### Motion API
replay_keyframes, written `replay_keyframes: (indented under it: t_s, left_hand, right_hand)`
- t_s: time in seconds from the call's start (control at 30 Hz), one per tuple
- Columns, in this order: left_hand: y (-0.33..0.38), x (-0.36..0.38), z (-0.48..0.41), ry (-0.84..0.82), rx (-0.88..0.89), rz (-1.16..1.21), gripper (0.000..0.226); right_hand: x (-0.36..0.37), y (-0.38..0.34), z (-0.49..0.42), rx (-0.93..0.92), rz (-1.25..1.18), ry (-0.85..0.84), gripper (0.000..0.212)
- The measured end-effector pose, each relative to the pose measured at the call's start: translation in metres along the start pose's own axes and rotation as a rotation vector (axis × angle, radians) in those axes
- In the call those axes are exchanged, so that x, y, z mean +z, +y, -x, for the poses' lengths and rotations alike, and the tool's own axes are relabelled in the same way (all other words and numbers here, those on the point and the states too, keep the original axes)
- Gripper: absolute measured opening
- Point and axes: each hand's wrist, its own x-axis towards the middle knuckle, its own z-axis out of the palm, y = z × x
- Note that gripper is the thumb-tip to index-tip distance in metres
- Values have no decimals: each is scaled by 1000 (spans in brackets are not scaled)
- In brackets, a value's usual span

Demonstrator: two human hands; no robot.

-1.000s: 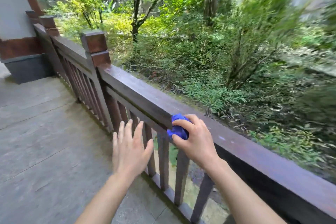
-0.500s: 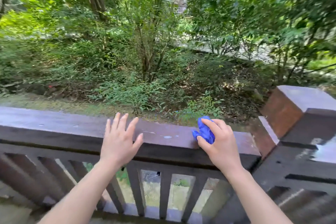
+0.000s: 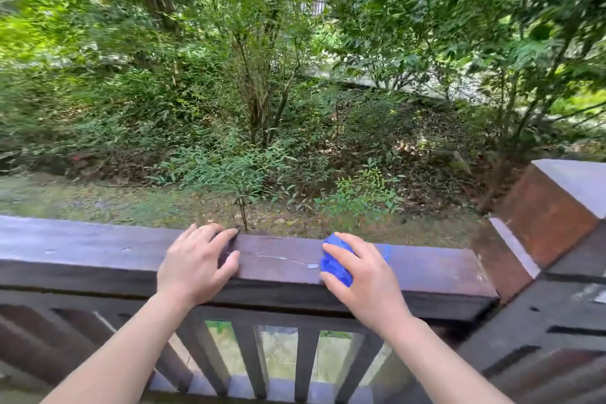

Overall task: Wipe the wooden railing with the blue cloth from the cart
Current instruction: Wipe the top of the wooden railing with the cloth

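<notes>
Both forearms enter from the bottom edge, cut off below the elbows. Between them the dark balusters stand upright, their feet partly hidden behind the arms. Above them runs the wooden railing, with pale scuffs and a thin light line on its flat top.

The left hand rests on that top, palm down, fingers loosely spread and slightly bent, thumb near the front edge; it holds nothing. The right hand sits further right on the same rail, its fingers curled over the bunched blue cloth and pressing it onto the wood. Most of the cloth is hidden under the palm. Only a crumpled lump shows at the fingertips, with a blurred blue fringe beyond the knuckles.

At the right the rail meets a square post with a pale cap, cut off by the frame edge. Beyond lie mossy ground, leaf litter and shrubs, smeared by blur toward the edges. A pale wall shows through the leaves, hard to make out.
</notes>
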Motion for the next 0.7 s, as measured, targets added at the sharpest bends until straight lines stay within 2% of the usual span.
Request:
replay_keyframes:
  t_s: [0.07,0.2,0.37,0.5,0.57,0.63,0.7]
  left_hand:
    - [-1,1,-2,14,4,5,53]
    - [0,3,-3,14,1,14,52]
    - [-1,3,-3,20,-12,17,50]
    - [1,2,-2,13,-12,17,49]
    - [1,1,-1,15,-14,19,49]
    - [0,0,-1,21,-14,20,49]
    - [-1,-1,-2,23,-8,17,49]
  right_hand:
    - [-6,12,-8,-6,17,10,44]
    - [-11,24,-20,183,16,126,39]
    - [5,-3,0,-93,-10,-17,39]
    - [4,17,-34,112,64,99,39]
    - [14,-3,-22,44,65,82,38]
    - [22,-20,-4,-115,42,31,37]
    - [23,-17,-14,-138,26,-1,36]
